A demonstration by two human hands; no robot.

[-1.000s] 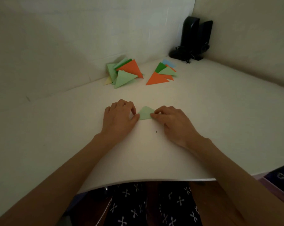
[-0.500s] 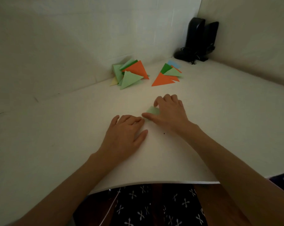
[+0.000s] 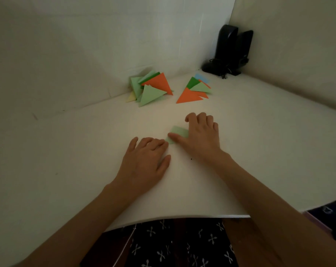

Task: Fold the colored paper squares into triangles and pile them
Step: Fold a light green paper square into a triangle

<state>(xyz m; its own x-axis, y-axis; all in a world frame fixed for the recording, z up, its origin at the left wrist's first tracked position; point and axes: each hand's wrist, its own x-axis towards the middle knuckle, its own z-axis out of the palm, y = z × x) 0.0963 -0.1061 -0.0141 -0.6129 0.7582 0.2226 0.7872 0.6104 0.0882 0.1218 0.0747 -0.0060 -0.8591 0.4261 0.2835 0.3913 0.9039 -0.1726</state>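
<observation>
A small light green folded paper [image 3: 180,131] lies flat on the white table [image 3: 259,151]. My right hand [image 3: 202,136] rests over its right part, the thumb stretched left along the paper's near edge and pressing it down, the fingers bent onto the table beyond. My left hand [image 3: 146,160] lies flat on the table just left of the paper, its fingertips at the paper's left corner. Two piles of folded triangles sit at the back: a green and orange pile [image 3: 150,88] by the wall, and an orange, green and blue pile [image 3: 195,89] to its right.
Two black speakers [image 3: 231,49] with a cable stand in the far right corner. White walls close the table at the back and right. The table's near edge [image 3: 182,216] curves above my lap.
My right hand moved from pinching the paper's right corner to lying over it. My left hand came off the paper, drew back and flattened on the table.
</observation>
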